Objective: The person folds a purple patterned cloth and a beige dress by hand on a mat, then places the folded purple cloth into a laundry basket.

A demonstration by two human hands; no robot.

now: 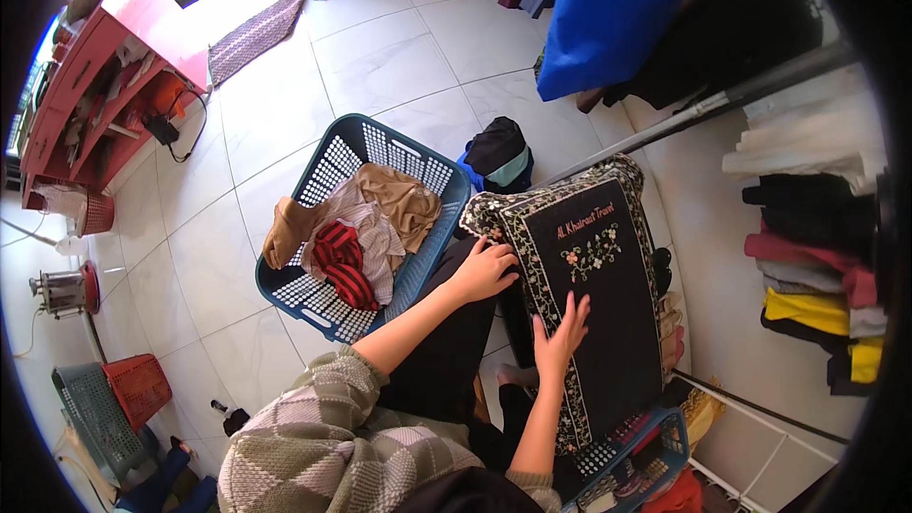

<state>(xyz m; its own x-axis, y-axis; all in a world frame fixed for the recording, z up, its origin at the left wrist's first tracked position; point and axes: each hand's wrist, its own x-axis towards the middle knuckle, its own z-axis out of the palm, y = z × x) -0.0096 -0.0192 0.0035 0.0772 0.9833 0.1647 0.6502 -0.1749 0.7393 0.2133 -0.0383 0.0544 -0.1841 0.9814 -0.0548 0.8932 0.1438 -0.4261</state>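
A black cloth (616,328) with a floral embroidered border lies over a raised, narrow surface in front of me. Small flowers and stitched writing decorate its upper part. My left hand (486,271) rests at the cloth's left edge, fingers spread and slightly bent. Flat on the cloth's middle left is my right hand (563,338), its thumb and fingers apart. Left of the cloth, a blue-green plastic laundry basket (427,157) stands on the tiled floor. Inside it are a tan garment (399,203), a striped whitish garment (377,242) and a red-and-black striped cloth (345,263).
Behind the basket sits a dark bundle (499,149). A metal rail (662,128) crosses at right, near a hanging blue cloth (613,21) and stacked folded clothes (812,285). Another basket (641,456) is low at right. A pink cabinet (107,85) stands far left.
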